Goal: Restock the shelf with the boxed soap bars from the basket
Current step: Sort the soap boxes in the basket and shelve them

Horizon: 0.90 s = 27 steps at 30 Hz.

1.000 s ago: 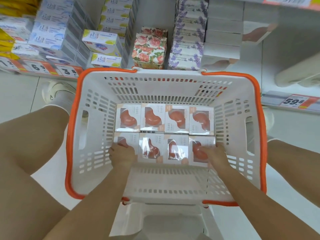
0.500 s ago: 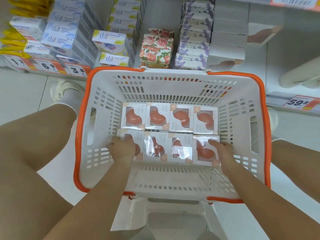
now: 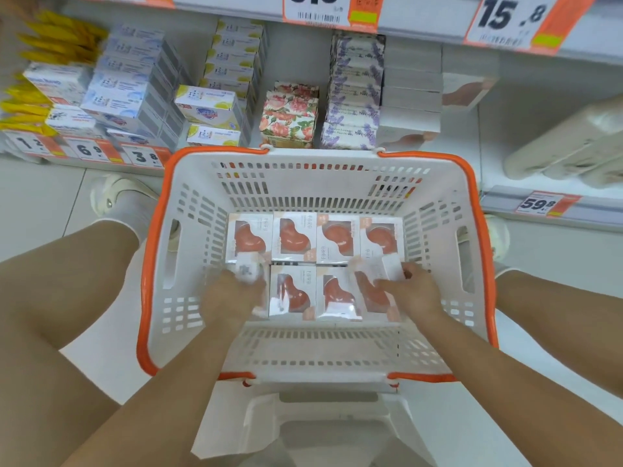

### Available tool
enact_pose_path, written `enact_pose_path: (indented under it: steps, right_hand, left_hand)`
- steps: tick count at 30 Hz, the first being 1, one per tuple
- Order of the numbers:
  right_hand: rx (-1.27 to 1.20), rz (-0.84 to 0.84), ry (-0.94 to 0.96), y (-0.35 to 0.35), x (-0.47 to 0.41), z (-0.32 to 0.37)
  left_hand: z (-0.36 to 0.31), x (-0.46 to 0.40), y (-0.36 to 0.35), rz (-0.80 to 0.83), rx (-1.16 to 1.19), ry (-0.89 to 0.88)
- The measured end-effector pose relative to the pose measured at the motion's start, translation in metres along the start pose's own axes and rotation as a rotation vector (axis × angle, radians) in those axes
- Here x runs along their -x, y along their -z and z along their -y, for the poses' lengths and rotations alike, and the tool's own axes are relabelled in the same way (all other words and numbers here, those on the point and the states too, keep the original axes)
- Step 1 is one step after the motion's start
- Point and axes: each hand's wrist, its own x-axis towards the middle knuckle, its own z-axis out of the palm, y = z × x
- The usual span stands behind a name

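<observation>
- Shelving (image 3: 492, 106) fills the far side, stacked with other soap cartons; a bare gap sits right of the lavender boxes (image 3: 354, 106).
- Basket (image 3: 323, 176), white with an orange rim, stands near us and holds the boxed soap bars (image 3: 293, 237) in two flat rows of four.
- Our left hand (image 3: 232, 294) curls round the near-left box and tips it up.
- Our right hand (image 3: 413, 288) pinches the near-right box, fingers over its far edge.
- We judge the boxes light and stiff with slick windows, best gripped by their card edges.
</observation>
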Motion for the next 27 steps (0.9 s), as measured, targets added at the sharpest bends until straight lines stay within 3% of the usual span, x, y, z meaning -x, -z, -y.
enact_pose_path:
  steps: [2, 4, 7, 11, 16, 22, 27]
  right_hand:
    - [-0.271, 0.036, 0.055, 0.017, 0.012, 0.015]
    - [-0.525, 0.118, 0.078, 0.033, 0.024, 0.033]
    - [-0.689, 0.194, 0.140, 0.051, 0.040, 0.055]
    - [-0.750, 0.212, 0.247, 0.070, 0.064, 0.071]
    - [-0.824, 0.282, 0.286, 0.087, 0.086, 0.064]
    - [-0.925, 0.238, 0.216, 0.099, 0.102, 0.060]
    - [-0.816, 0.274, 0.244, 0.105, 0.112, 0.057]
  left_hand:
    - [-0.011, 0.005, 0.021, -0.087, 0.106, -0.048]
    - [-0.027, 0.013, 0.039, -0.069, 0.388, -0.072]
    - [-0.055, 0.035, 0.061, 0.103, 0.965, -0.068]
    - [-0.074, 0.069, 0.078, 0.343, 1.318, -0.134]
    - [-0.079, 0.086, 0.083, 0.563, 1.435, -0.235]
    - [-0.086, 0.099, 0.095, 0.625, 1.468, -0.311]
    - [-0.092, 0.108, 0.100, 0.689, 1.407, -0.382]
